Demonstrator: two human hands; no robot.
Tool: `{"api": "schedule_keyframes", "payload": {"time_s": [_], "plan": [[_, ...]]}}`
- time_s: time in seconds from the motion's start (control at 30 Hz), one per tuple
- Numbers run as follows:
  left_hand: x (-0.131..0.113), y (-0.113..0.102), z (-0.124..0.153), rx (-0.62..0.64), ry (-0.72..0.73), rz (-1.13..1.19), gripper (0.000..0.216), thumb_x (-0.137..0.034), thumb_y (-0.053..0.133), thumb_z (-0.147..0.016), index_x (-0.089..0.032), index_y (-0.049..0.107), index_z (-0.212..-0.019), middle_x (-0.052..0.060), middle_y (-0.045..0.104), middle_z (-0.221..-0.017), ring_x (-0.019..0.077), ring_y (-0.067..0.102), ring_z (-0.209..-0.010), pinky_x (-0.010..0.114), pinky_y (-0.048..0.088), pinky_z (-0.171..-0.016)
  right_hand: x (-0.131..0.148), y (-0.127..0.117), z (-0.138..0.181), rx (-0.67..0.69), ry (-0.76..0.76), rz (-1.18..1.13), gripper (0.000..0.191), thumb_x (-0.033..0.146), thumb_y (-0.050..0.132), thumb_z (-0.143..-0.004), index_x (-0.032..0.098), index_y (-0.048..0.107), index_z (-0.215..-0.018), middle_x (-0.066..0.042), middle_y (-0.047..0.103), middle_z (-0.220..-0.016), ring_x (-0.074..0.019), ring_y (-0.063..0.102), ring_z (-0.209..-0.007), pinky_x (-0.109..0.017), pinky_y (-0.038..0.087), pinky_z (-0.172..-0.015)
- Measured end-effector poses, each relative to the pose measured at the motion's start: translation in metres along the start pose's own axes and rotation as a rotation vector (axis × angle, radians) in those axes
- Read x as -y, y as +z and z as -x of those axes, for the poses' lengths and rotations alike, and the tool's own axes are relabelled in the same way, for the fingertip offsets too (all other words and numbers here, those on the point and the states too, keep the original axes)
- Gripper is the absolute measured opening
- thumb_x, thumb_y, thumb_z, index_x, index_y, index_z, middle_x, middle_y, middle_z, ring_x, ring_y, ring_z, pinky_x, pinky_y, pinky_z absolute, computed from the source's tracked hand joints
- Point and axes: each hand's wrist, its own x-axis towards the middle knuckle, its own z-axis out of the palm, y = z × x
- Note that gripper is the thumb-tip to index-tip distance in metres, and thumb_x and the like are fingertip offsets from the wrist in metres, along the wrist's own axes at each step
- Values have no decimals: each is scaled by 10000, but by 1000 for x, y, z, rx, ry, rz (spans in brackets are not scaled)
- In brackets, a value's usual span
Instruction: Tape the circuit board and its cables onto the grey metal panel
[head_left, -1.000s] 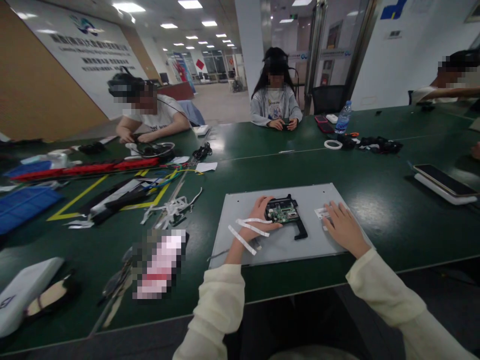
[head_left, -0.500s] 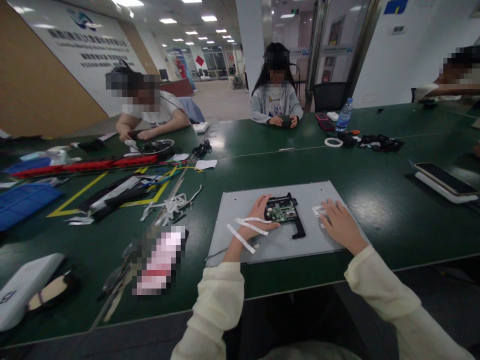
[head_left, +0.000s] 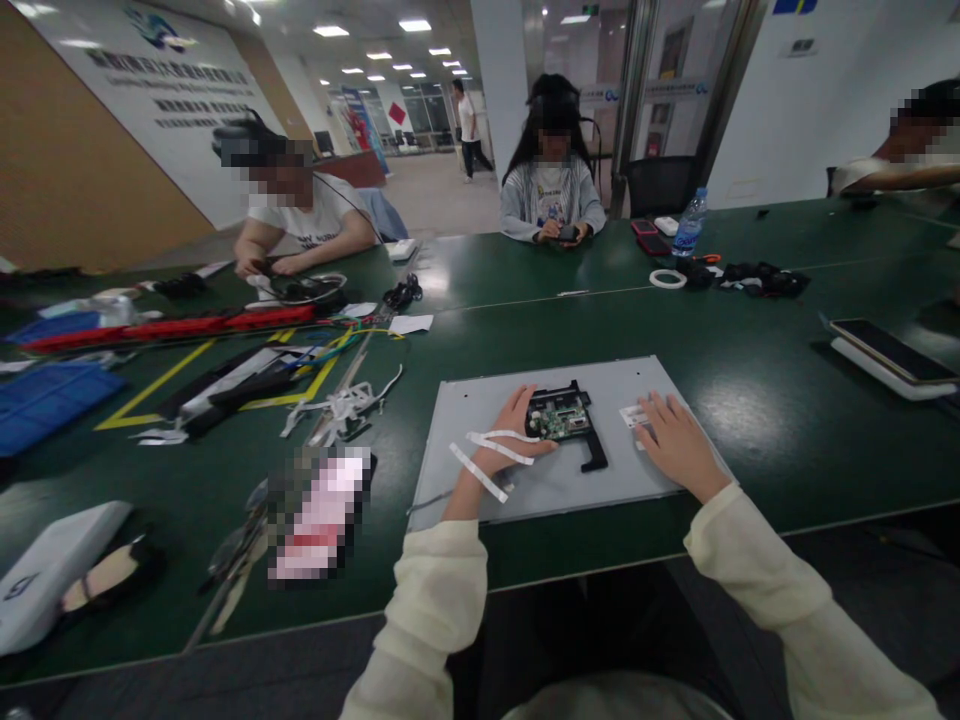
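In the head view, still bracketing the circuit board (head_left: 559,422) just below and right of frame centre with the left hand (head_left: 510,418), too hidden to tell a grip from a touch, and still resting the right hand (head_left: 679,440), spread and loose, over the white label (head_left: 631,414) on the grey panel (head_left: 457,430). Hardly changed over the last second beyond sliding slightly upward in frame with the surface (head_left: 517,315), so probably steadying rather than advancing.
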Motion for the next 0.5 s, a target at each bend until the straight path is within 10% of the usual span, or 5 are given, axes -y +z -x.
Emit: {"api": "schedule_keyframes", "payload": {"time_s": [0.5], "plan": [[-14, -3, 5, 38, 21, -178, 934, -496, 696, -709, -221, 221, -1465, 153, 205, -1534, 368, 227, -1404, 534, 262, -1120, 28, -30, 5, -182, 7, -556, 425, 379, 374, -920, 163, 595, -1211, -112, 569, -1292, -252, 482, -1239, -421, 371, -1063]]}}
